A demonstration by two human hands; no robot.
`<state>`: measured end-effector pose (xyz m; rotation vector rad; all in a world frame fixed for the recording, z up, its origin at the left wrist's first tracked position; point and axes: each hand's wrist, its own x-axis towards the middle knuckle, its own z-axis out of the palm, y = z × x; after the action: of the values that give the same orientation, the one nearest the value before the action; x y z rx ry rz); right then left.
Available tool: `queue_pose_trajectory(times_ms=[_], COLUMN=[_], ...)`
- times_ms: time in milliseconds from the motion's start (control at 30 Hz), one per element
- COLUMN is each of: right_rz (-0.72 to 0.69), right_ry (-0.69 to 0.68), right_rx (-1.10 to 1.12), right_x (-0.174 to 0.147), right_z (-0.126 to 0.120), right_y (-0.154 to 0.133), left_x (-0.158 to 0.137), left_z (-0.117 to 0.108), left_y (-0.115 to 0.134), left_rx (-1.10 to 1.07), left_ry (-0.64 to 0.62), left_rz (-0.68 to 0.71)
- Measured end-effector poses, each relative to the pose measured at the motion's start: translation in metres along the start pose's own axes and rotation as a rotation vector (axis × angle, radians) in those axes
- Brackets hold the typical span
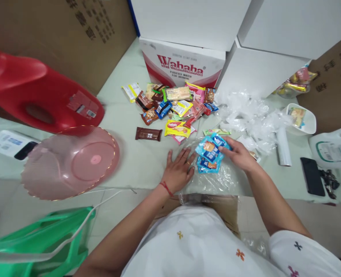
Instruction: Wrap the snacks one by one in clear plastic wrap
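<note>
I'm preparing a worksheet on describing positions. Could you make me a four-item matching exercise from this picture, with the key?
Column one
1. Right hand
2. Left hand
3. Plate
4. Wahaha box

Column two
A. Pink and see-through, in front of the red jug
B. Gripping a blue packet
C. Behind the snack pile
D. Palm down, fingers spread

Right pairs: 1-B, 2-D, 3-A, 4-C
</note>
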<state>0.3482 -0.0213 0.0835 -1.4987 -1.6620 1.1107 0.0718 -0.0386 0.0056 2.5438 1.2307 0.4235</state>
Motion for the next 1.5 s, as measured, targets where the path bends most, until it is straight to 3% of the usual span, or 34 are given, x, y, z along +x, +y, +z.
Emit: queue_pose_trajectory(times_ms=[100, 200, 333, 500, 600, 667, 800, 933, 1033, 1167, 1367, 1433, 1500], right_rz=[0.111, 0.034, -0.124, -0.191, -0.127, -0.08, -0.023, -0.033, -0.126, -0.293, -0.346, -0.355, -0.37], right_ry=[-0.141, -0.206, -0.175, -0.045, 0.086, 0.078, -0.013, -0.19, -0.216, -0.158, -0.147, -0.166, -0.174], right_rx=[0.015, -0.134, -0.491, -0.577, -0.674, -0.767, -0.865, -0.719, -0.554, -0.45, -0.378, -0.354, -0.318], right_x=[-0.034, -0.039, -0.029, -0.023, -0.011, 0.003, 0.032, 0.046, 0.039, 0.005, -0.046, -0.052, -0.053], right_z=[-0.006, 0.006, 0.019, 0.012, 0.008, 0.008, 0.012, 0.005, -0.003, -0.002, 0.028, 0.036, 0.041], right_y=[0.016, 0.015, 0.009, 0.014, 0.021, 0.026, 0.031, 0.03, 0.023, 0.012, 0.016, 0.023, 0.031], left_x=[0.001, 0.003, 0.002, -0.006, -0.004, 0.003, 0.021, 0.032, 0.034, 0.03, 0.021, 0.021, 0.024], left_z=[0.0, 0.001, -0.005, -0.024, -0.028, -0.024, -0.014, -0.012, -0.012, -0.005, 0.012, 0.013, 0.011], left_y=[0.001, 0.001, -0.001, 0.012, 0.031, 0.042, 0.048, 0.04, 0.037, 0.04, 0.039, 0.036, 0.033], left_rx=[0.009, 0.013, 0.008, -0.011, -0.01, 0.003, 0.006, -0.019, -0.016, -0.013, -0.051, -0.032, -0.006], left_ry=[-0.001, -0.007, 0.04, 0.213, 0.133, 0.045, -0.032, -0.008, 0.068, 0.187, 0.507, 0.503, 0.412], left_rz=[-0.003, -0.003, -0.016, 0.039, 0.198, 0.289, 0.258, 0.219, 0.226, 0.212, 0.131, 0.125, 0.137])
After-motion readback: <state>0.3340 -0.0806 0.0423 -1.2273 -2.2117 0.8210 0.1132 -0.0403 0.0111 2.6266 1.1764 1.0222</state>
